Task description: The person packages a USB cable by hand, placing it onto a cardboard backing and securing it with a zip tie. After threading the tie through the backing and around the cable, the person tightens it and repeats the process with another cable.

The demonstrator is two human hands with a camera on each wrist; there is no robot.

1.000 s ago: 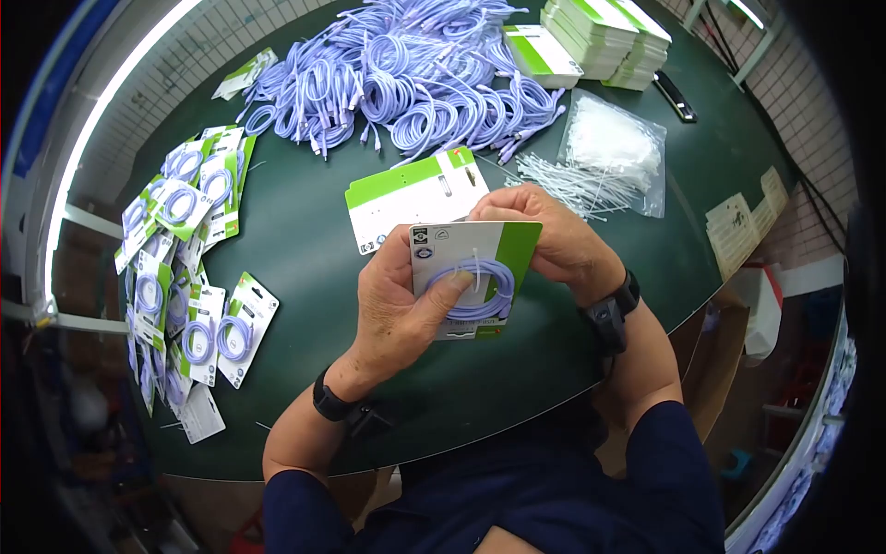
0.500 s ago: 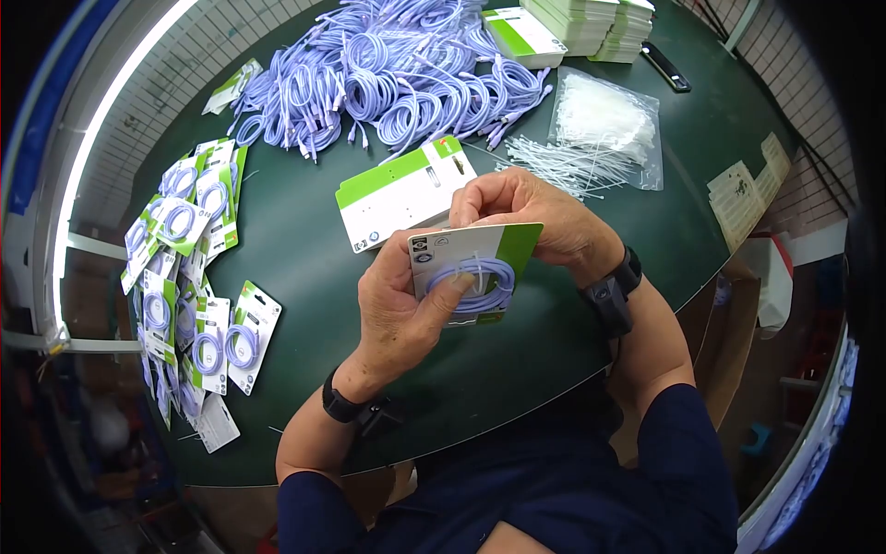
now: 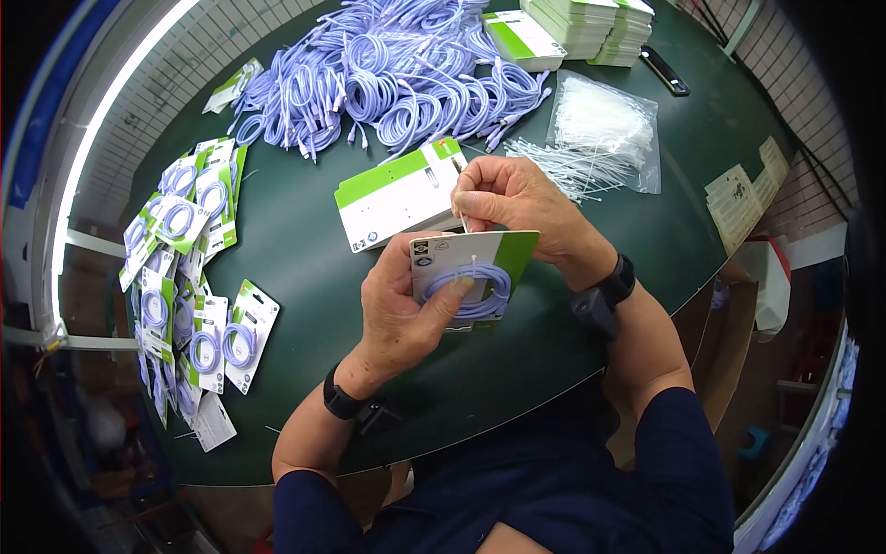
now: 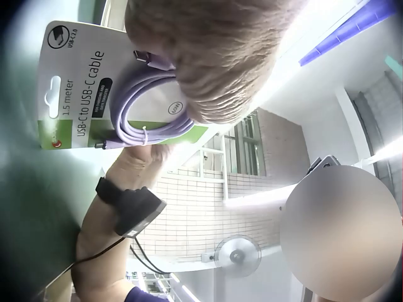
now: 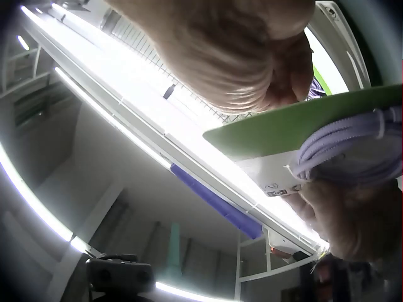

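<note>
My left hand [image 3: 397,309] grips a white and green packaging card [image 3: 517,254], its thumb pressed over a coiled lavender cable [image 3: 500,288] that lies against the card. In the left wrist view the card's other face [image 4: 88,53] reads USB-C to USB-C cable, and a tie binds the coil [image 4: 123,104] there. Just beyond the card's upper edge, my right hand [image 3: 540,212] pinches a thin white cable tie [image 3: 464,222] between thumb and forefinger. Behind both hands a white and green stack of cards [image 3: 397,198] lies on the dark green table [image 3: 314,397].
A large heap of coiled lavender cables [image 3: 388,78] covers the back. Loose white cable ties [image 3: 563,166] spill beside a clear bag [image 3: 604,120]. Carded cables [image 3: 175,222] pile up at left. Card stacks [image 3: 591,32] and a black-handled tool [image 3: 664,71] sit at back right.
The right hand has turned and drawn up from the card's edge, and the white tie now shows below its fingertips. The left hand keeps its hold on the card. The head view has shifted slightly.
</note>
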